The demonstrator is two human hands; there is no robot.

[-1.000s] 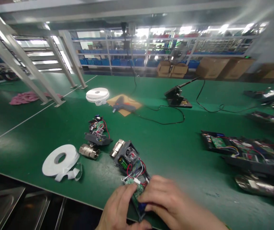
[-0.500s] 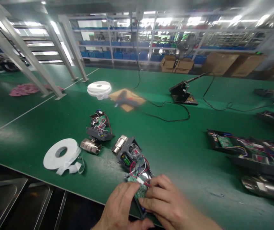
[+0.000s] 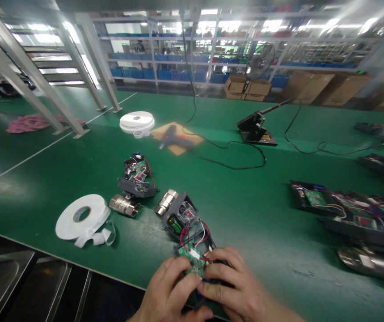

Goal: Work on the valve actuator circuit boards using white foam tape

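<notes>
Head view: at the near edge of the green table (image 3: 262,214), the left hand (image 3: 170,293) and right hand (image 3: 242,290) meet over a small green board (image 3: 193,264). The fingers of both are curled and pinched onto it from either side (they cover its near end). Red and white wires (image 3: 195,232) run from the board to a grey housing (image 3: 178,214) just behind, which has a metal valve (image 3: 165,201) at its far-left end. Left of that lie a second housing (image 3: 136,184) and a white tape roll (image 3: 81,219) with a loose tail. Opened units (image 3: 346,210) lie well apart on the right. Farther back sit tape discs (image 3: 137,120), a blurred glue gun (image 3: 173,137) on cardboard, and a soldering stand (image 3: 255,129).
</notes>
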